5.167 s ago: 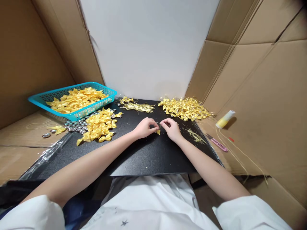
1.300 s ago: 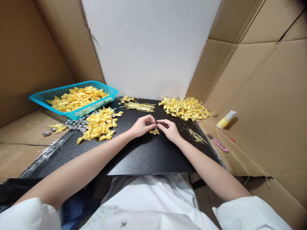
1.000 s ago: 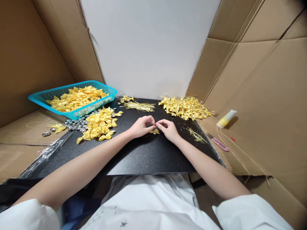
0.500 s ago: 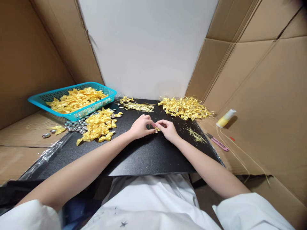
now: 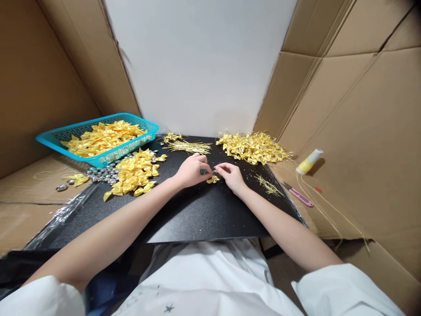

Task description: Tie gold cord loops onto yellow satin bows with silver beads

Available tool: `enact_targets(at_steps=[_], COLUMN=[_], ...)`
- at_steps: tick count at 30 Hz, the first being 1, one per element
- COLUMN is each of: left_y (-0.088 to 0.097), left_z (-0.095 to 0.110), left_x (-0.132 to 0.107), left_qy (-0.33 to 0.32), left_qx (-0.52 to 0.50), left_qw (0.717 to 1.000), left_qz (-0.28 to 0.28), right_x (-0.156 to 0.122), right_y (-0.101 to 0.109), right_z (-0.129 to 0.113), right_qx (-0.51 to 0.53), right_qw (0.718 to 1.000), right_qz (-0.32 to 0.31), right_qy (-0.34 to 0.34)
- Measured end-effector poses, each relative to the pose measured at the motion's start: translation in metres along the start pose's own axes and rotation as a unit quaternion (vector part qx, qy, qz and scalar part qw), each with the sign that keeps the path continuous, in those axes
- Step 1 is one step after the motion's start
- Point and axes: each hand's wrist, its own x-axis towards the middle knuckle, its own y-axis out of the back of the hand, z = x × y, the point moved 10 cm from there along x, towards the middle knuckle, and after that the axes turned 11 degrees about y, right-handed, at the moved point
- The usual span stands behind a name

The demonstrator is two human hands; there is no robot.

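A small yellow ribbon bow point(image 5: 213, 179) with a shiny silver spot at its middle hangs low over the black table, between my two hands. My left hand point(image 5: 194, 170) is closed in a pinch, with thin gold cord at its fingertips. On the other side, my right hand point(image 5: 231, 176) also pinches thin cord between thumb and forefinger. The cord looks joined to the bow, though its exact path is too fine to follow. Behind my left hand lies a bundle of cut gold cords point(image 5: 189, 147).
A teal basket point(image 5: 154, 127) of yellow bows stands at back left. Before it are loose bows point(image 5: 133, 173) and silver bells point(image 5: 100, 174). Corded bows point(image 5: 253, 148) pile at back right. Cord scraps point(image 5: 269, 186), a pink-handled cutter point(image 5: 301, 196) and a cord spool point(image 5: 309, 162) lie right.
My fingertips have drawn slightly apart, and the bow between them now shows more fully. The hands stay in nearly the same place; the view has shifted a little.
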Motion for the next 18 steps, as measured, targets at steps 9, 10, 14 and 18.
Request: enact_targets(at_steps=[9, 10, 14, 18], left_y=[-0.007, -0.008, -0.006, 0.002], left_z=[0.020, 0.021, 0.018, 0.010], left_x=[-0.002, -0.002, -0.001, 0.001], left_qy=[-0.087, -0.092, -0.078, -0.038], left_qx=[0.103, 0.106, 0.111, 0.056], left_qw=[0.990, 0.990, 0.990, 0.997], left_qz=[-0.033, -0.035, -0.036, -0.025], right_x=[0.001, 0.001, 0.001, 0.001], right_y=[0.011, 0.011, 0.010, 0.010], right_z=[0.005, 0.005, 0.006, 0.005], right_qx=[0.005, 0.005, 0.005, 0.006], right_qw=[0.999, 0.999, 0.999, 0.999], right_qz=[0.038, 0.039, 0.037, 0.034], right_qy=[-0.022, -0.023, -0.025, -0.026])
